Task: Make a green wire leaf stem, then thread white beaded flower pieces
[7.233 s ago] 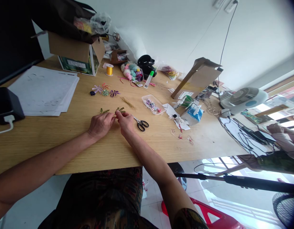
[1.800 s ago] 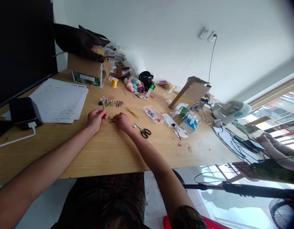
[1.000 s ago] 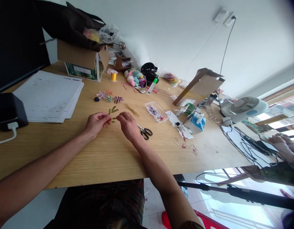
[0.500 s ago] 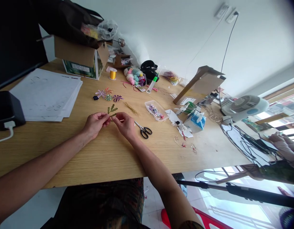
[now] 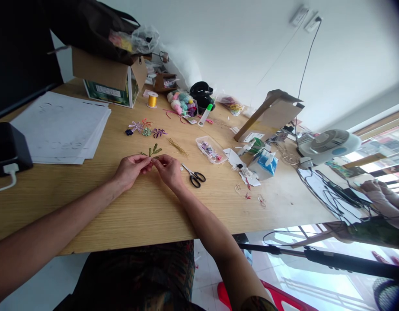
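Observation:
Between my two hands is a small green leaf sprig [image 5: 154, 150], its narrow leaves fanned out above my fingertips. My left hand [image 5: 133, 169] pinches its base from the left. From the right, my right hand [image 5: 167, 168] is closed on the same base, fingertips almost touching the left ones. The stem end is hidden by my fingers. Black-handled scissors [image 5: 196, 178] lie just right of my right hand. Beyond the sprig rest a bundle of gold wire or thread [image 5: 178, 147] and several small thread flowers [image 5: 146, 131].
A clear box of small pieces [image 5: 211, 150], a glue bottle [image 5: 205, 115] and a yellow spool [image 5: 152, 100] stand farther back. Paper sheets [image 5: 59, 129] lie left. At right are a tissue pack [image 5: 264, 165], a fan [image 5: 330, 144], cables and another person's hands [image 5: 376, 190].
The green sprig has turned between my fingers, and its leaves now spread more to both sides. My hands have drawn closer together at its base. The camera view has shifted slightly.

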A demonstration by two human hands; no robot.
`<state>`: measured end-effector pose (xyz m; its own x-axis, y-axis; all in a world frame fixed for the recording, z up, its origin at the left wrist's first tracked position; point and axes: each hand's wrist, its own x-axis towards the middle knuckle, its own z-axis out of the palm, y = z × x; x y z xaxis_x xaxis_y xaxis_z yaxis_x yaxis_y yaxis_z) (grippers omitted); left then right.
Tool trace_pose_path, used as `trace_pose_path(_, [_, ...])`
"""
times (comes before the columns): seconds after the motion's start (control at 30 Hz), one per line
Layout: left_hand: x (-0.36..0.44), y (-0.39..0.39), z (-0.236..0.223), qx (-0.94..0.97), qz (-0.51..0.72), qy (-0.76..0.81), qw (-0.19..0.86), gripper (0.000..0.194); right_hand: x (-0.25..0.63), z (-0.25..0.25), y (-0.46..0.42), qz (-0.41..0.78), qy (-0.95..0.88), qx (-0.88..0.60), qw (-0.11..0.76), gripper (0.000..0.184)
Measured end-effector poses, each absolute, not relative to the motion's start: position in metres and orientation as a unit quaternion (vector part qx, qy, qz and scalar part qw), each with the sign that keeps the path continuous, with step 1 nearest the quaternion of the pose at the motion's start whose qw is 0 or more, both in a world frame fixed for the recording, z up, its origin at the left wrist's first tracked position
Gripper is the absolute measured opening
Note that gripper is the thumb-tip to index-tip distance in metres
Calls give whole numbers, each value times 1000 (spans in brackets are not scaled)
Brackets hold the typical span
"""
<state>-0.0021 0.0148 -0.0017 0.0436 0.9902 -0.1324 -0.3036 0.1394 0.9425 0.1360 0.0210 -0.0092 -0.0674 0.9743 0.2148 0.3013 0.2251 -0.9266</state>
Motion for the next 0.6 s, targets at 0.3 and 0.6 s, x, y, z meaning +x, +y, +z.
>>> trace_pose_path(0.3, [0, 14, -5, 429, 509, 455, 592, 31, 134, -9, 23, 473, -556, -488, 478, 30])
trace_pose_path(0.6, [0, 12, 1, 390, 485, 446, 643, 30, 137, -11, 26, 447, -535, -525, 488, 36])
